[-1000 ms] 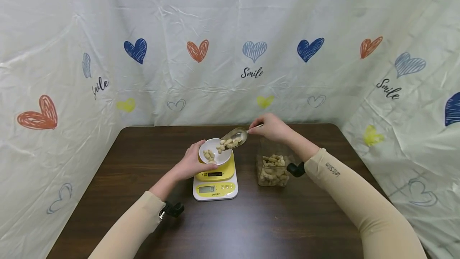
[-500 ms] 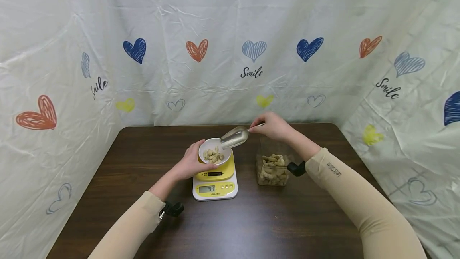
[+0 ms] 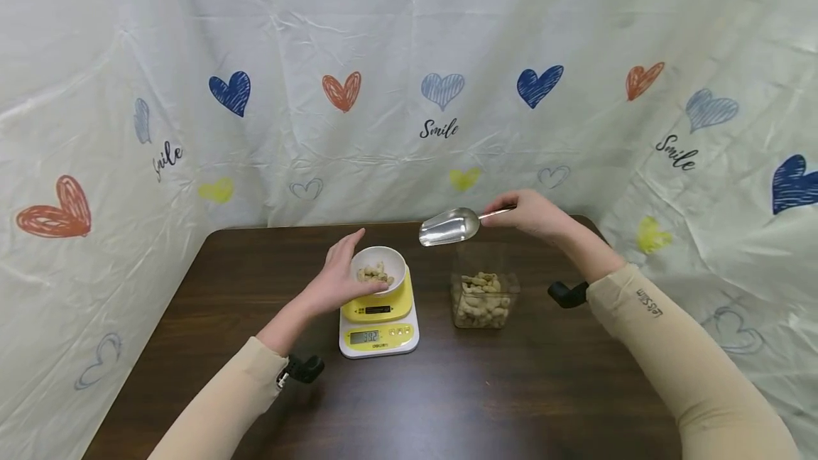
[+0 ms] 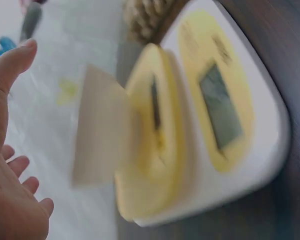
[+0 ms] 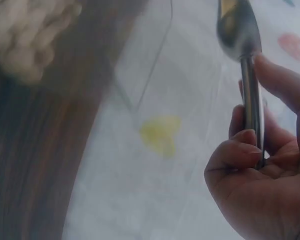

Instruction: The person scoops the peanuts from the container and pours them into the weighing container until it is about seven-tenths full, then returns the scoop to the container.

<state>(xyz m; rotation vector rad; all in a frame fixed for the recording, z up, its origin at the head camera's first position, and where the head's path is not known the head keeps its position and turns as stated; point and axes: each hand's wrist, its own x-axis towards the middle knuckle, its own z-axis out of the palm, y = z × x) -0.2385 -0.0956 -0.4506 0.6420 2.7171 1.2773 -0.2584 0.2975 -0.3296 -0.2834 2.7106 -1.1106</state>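
Note:
A white bowl (image 3: 394, 259) with several peanuts in it rests on a yellow-and-white kitchen scale (image 3: 396, 343), whose display is lit. My left hand (image 3: 335, 281) is beside the bowl on its left, thumb and fingers spread; in the left wrist view the hand (image 4: 15, 165) is apart from the bowl (image 4: 102, 130). My right hand (image 3: 532, 213) grips the handle of a metal scoop (image 3: 449, 226), held in the air with no peanuts visible in it. In the right wrist view, the fingers curl around the scoop handle (image 5: 251, 100).
To the right of the scale stands a clear square container (image 3: 515, 285) with peanuts (image 3: 483, 300) in it, below the scoop. The dark wooden table (image 3: 415, 410) meets a white curtain (image 3: 383, 183) with printed hearts at its back edge.
The scoop has tipped its peanuts into the bowl and moved right and up, away from it. My left hand has let go of the bowl, its fingers spreading. The scale reading has changed.

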